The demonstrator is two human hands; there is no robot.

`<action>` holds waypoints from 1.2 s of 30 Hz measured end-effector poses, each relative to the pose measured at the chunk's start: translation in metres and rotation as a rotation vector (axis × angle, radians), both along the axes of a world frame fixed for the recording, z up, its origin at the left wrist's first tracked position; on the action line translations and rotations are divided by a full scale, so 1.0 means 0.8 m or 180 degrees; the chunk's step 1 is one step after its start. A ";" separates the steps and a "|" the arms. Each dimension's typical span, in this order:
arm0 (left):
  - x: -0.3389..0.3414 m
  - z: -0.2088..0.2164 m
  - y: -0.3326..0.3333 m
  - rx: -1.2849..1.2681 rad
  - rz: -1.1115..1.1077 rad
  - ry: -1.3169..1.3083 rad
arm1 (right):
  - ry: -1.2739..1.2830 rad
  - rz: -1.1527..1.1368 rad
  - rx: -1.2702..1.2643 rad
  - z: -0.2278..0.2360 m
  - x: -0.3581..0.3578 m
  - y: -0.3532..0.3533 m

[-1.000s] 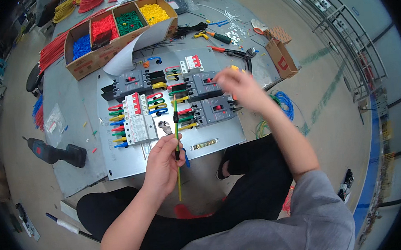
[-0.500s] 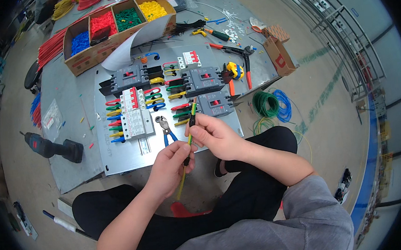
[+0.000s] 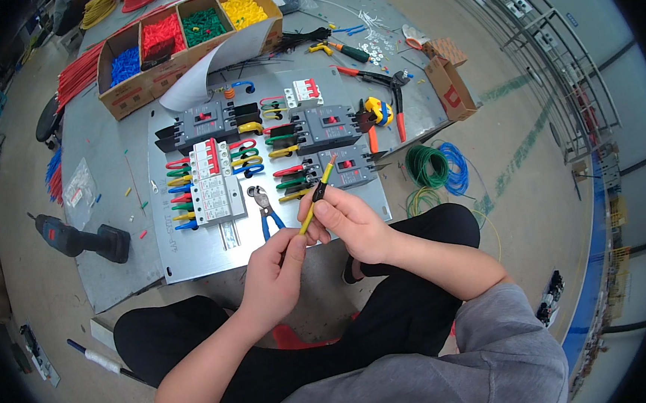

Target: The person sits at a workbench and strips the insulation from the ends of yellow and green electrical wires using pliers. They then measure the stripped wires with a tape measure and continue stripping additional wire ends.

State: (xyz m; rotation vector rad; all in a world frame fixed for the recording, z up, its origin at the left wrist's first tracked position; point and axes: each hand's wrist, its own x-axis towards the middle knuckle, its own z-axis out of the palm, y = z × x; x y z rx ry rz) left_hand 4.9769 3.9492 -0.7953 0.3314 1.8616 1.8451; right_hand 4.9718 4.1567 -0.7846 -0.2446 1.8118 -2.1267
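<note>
In front of the metal plate I hold a yellow-green wire [image 3: 308,219] at a slant, its bare copper-coloured tip pointing up and away. My right hand [image 3: 356,226] pinches it close to a black sleeve or wrap [image 3: 320,192] around it. Lower down, the fingers of my left hand [image 3: 274,272] are closed on the same wire; its lower end is hidden. Just beyond my hands lie blue-handled cutting pliers [image 3: 265,209]. Behind the wire tip sits a grey circuit breaker [image 3: 344,167] with short coloured wires.
The metal plate [image 3: 193,267] carries breakers, including a white row [image 3: 214,201]. A cordless drill [image 3: 78,237] stands at left. Behind is a divided cardboard box [image 3: 127,103] of coloured caps. Red-handled cutters [image 3: 397,99] and a yellow tape measure [image 3: 379,113] lie right; wire coils [image 3: 427,168] rest below.
The wire has tilted further to the right. A second black piece by my left fingers and the wire's hanging lower end no longer show. My left hand has turned slightly.
</note>
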 end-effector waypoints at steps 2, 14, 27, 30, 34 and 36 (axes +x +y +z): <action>-0.002 0.002 -0.002 -0.0203 -0.0022 0.0325 | 0.0055 0.0001 -0.0014 0.000 0.002 -0.001; 0.001 0.025 -0.017 -0.1250 -0.0804 0.2916 | -0.0810 0.0395 -0.1014 0.001 0.019 -0.006; -0.004 0.030 -0.018 -0.1324 -0.1167 0.2413 | -0.0535 0.0529 -0.0805 -0.003 0.005 0.005; 0.001 0.037 -0.017 -0.1510 -0.1289 0.2503 | -0.0862 0.0553 -0.1075 -0.006 0.011 0.000; 0.002 0.033 -0.027 -0.1547 -0.1746 0.2790 | -0.1536 0.0934 -0.1325 -0.005 0.013 0.000; 0.007 0.027 -0.030 -0.1469 -0.1788 0.2972 | -0.1681 0.1131 -0.1315 -0.008 0.016 0.000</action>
